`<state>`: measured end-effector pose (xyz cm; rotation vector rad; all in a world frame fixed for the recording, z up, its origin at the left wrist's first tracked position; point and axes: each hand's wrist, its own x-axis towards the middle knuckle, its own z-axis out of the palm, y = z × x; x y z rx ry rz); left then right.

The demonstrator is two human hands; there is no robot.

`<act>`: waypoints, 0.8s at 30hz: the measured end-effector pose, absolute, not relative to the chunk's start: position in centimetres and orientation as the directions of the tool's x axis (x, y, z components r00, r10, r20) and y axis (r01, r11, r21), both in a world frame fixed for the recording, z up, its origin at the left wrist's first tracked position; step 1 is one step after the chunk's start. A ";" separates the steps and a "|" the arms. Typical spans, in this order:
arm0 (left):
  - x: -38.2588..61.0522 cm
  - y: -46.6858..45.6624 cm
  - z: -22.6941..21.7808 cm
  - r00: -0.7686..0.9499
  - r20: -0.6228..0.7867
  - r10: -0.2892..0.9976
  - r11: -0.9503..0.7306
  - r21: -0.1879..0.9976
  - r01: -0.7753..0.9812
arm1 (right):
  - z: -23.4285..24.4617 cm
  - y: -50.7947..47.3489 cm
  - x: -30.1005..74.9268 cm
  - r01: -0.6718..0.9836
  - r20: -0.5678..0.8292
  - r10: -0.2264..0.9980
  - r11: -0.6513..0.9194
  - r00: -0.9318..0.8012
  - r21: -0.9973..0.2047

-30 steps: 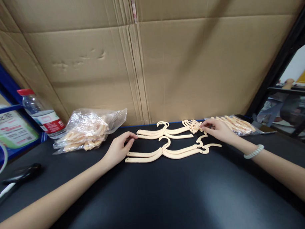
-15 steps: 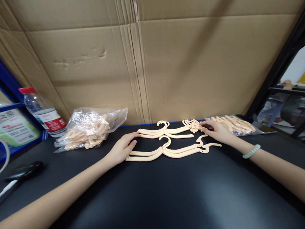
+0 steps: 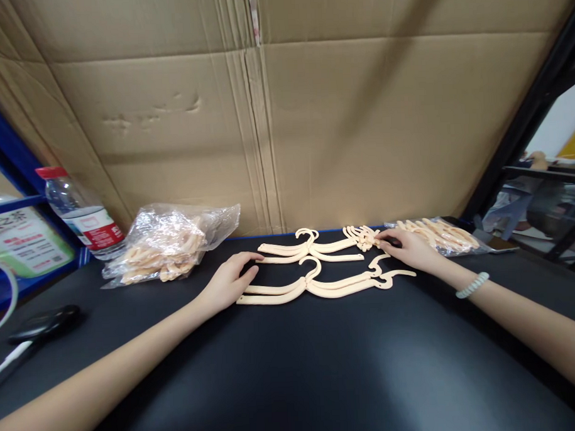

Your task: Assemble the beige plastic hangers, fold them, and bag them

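Cream plastic hangers lie flat on a black table. The far stack of hangers has its left tip under the fingers of my left hand. A near stack of hangers lies just in front of it. My right hand, with a bead bracelet on the wrist, rests its fingertips on a small bunch of hanger hooks at the right end of the far stack. Neither hand lifts anything.
A clear bag of hangers lies at the back left, another flat bag of hangers at the back right. A water bottle stands far left. A black device with a cable lies at the left edge. A cardboard wall closes the back.
My left hand has slid slightly right and forward onto the left tip of the far hanger stack. My right hand has stayed on the hook bunch.
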<state>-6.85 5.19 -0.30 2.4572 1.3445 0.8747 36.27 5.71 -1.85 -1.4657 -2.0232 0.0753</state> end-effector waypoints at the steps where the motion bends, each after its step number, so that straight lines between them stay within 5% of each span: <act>1: -6.8 5.2 -0.3 0.408 0.400 0.821 -0.562 0.443 0.698 | -1.8 5.7 36.3 0.837 0.453 0.872 0.380 -0.184 -0.393; 24: -6.8 4.8 0.0 0.484 0.392 0.783 -0.622 0.469 0.627 | -1.0 5.1 35.5 0.763 0.554 0.736 0.595 -0.389 -0.255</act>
